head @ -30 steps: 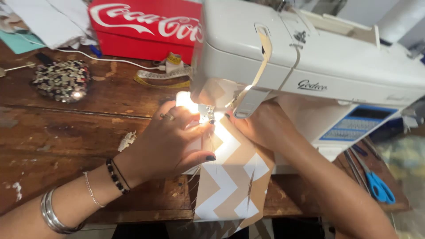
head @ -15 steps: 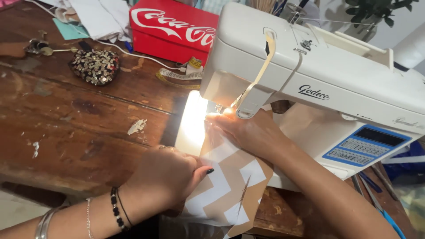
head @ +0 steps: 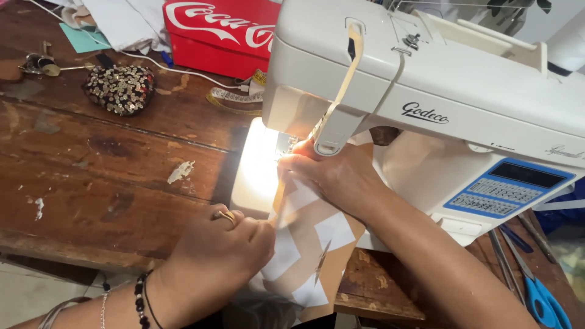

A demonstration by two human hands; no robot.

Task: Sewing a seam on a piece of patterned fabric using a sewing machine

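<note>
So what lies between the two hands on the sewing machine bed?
Head view: only the tan-and-white zigzag fabric spans from the left hand to the right hand.

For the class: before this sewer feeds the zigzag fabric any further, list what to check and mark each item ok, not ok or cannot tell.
1. Right hand flat on the zigzag fabric by the needle area: ok.
2. Left hand gripping the fabric's near edge: ok.
3. Machine light on over the sewing machine bed: ok.
4. Fingers clear of the needle: cannot tell, hidden.
5. Presser foot lowered: cannot tell.
6. Scissors clear of the fabric: ok.
</note>
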